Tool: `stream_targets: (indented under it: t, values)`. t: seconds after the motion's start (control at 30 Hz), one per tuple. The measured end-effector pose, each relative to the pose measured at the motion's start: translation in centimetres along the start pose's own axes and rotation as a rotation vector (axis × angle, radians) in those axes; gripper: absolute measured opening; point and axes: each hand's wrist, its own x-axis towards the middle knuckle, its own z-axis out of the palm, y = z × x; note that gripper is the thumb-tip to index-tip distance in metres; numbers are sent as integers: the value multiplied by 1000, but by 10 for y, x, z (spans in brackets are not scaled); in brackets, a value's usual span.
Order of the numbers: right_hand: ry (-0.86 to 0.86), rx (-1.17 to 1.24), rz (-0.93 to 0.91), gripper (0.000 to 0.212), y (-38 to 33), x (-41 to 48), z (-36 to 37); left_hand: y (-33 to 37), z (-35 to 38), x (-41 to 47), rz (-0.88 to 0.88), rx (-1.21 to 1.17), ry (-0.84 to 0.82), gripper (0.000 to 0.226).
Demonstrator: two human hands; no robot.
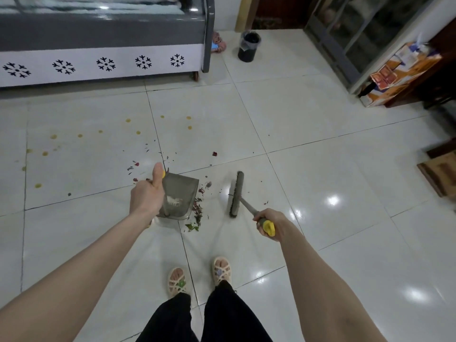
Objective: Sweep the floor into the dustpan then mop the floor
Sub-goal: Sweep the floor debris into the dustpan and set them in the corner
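On the tile, left hand (145, 196) is gripping the dustpan (179, 196) handle, thumb up; right hand (267, 219) is wrapping the broom (235, 193) handle. Debris (198, 209) is lying at the pan's lip, broom just beside. Keep lip flat, stroke short toward it.

No word or number is showing clearly enough to read. A white print (174, 201) is sitting on the grey dustpan (183, 185), just right of the fingers of the left hand (146, 196), too blurred to make out. Black snowflake signs (106, 64) are running along the white freezer panel (85, 71), far beyond the fingers.
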Motion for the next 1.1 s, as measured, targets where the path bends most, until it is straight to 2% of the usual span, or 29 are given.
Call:
stream_targets:
  t: [0.3, 0.6, 0.67, 0.7, 0.77, 0.87, 1.1]
  values:
    - [148, -50, -39, 18, -29, 45, -90, 44, 61, -3, -18, -32, -36, 76]
    - [136, -231, 18, 15, -72, 108, -163, 78, 127, -9, -71, -49, 30, 79]
    - [98, -242, 16, 14, -81, 117, -161, 79, 134, -9, -89, -60, 65, 83]
    - [75, -237, 13, 14, -84, 120, -158, 80, 136, -11, -89, -69, 80, 74]
    - [19, -235, 11, 11, -91, 123, -145, 81, 138, -12, -86, -91, 104, 86]
    - [-75, -253, 14, 10, -98, 124, -120, 78, 134, -18, -94, -93, 146, 81]
    - [-195, -292, -32, 34, -104, 117, -47, 63, 107, -21, -150, -84, 243, 84]
